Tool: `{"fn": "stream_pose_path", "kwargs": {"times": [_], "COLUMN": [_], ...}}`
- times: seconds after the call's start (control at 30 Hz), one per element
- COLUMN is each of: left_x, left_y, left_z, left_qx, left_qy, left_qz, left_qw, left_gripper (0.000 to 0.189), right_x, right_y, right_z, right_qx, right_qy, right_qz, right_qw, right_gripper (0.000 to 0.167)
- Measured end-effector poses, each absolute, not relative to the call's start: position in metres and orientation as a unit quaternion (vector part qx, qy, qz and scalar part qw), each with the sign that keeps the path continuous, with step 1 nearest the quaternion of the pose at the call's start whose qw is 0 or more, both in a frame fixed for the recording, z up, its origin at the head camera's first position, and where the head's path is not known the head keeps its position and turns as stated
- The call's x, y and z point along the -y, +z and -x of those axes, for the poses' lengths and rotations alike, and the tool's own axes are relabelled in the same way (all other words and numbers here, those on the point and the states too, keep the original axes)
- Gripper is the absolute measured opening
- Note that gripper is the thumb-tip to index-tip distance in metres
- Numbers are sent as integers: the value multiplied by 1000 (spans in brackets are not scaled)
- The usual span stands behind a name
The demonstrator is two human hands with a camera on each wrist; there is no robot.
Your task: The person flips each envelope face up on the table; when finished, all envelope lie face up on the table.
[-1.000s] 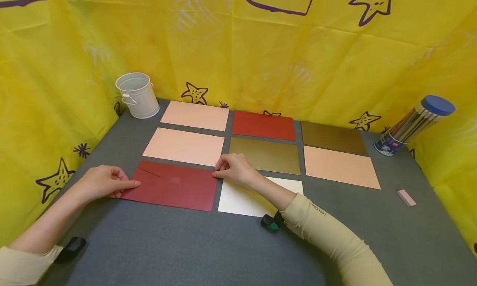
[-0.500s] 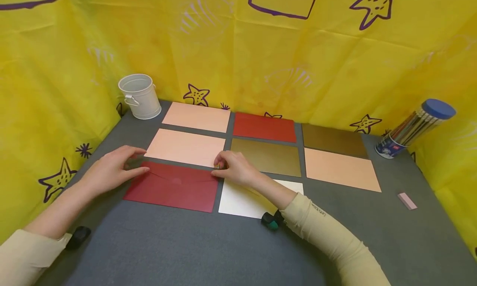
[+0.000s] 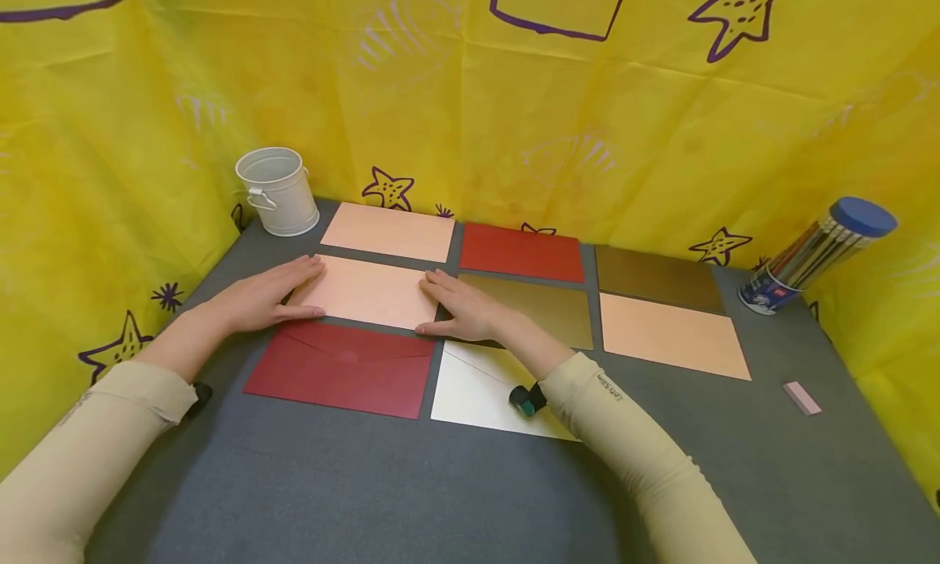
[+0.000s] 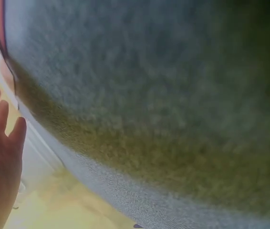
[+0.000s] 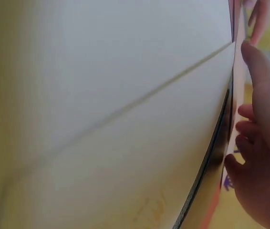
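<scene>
At the left end of the middle row on a dark grey table (image 3: 352, 482), a pale pink rectangle (image 3: 374, 290) lies flat, a hand at each of its short sides. The left hand (image 3: 268, 295) has its fingers extended and thumb well apart, the fingertips resting at the far left corner and the thumb at the near left one. The right hand (image 3: 466, 307) mirrors it, thumb and fingers parted, touching the two right corners and covering part of an olive-gold rectangle (image 3: 558, 307). Just in front lie a dark red envelope (image 3: 341, 372) and, partly beneath the right forearm, a white envelope (image 3: 470, 393), with the flap line visible on both.

Behind, the far row holds another pink rectangle (image 3: 389, 231), a bright red one (image 3: 521, 252) and a brown one (image 3: 657, 278); a peach rectangle (image 3: 674, 335) lies just before the brown. A white bucket (image 3: 286, 205) stands at the far left corner, a tube of pencils (image 3: 811, 250) with a blue lid at the far right, a small pink block (image 3: 802, 397) nearer. Yellow cloth (image 3: 455, 99) with starfish drawings hangs behind
</scene>
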State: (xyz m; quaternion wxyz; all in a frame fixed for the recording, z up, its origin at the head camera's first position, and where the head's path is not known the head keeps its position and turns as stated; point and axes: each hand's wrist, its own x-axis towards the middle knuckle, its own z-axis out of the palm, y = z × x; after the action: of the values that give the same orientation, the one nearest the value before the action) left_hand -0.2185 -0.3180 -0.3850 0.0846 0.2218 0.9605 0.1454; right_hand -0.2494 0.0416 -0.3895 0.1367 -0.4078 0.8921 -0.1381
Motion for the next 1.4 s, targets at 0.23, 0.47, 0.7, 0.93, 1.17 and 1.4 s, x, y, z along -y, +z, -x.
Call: {"fn": "stream_pose_path", "kwargs": {"times": [0.23, 0.47, 0.7, 0.93, 1.17, 1.4], "left_x": [322, 318, 319, 317, 318, 317], "left_y": [-388, -385, -388, -387, -387, -390], "left_z": [225, 223, 223, 223, 223, 222], "left_qx": [-953, -955, -956, -956, -956, -958], "left_qy": [150, 139, 126, 130, 131, 128], "left_qz": [-239, -241, -242, -246, -244, -239], "left_qw": [107, 103, 105, 98, 98, 92], "left_gripper": [92, 87, 88, 87, 89, 92], "right_x": [-41, -39, -33, -21, -18, -24], "right_y": [-388, -385, -379, -375, -377, -378], "right_z": [253, 253, 250, 240, 231, 234], "right_qx": [-889, -886, -879, -873, -854, -842], "right_qy": [-104, -75, -18, 76, 137, 117], "right_qz": [414, 428, 446, 463, 500, 525], "right_qw": [164, 161, 167, 137, 46, -36], "right_gripper": [90, 88, 79, 70, 57, 38]}}
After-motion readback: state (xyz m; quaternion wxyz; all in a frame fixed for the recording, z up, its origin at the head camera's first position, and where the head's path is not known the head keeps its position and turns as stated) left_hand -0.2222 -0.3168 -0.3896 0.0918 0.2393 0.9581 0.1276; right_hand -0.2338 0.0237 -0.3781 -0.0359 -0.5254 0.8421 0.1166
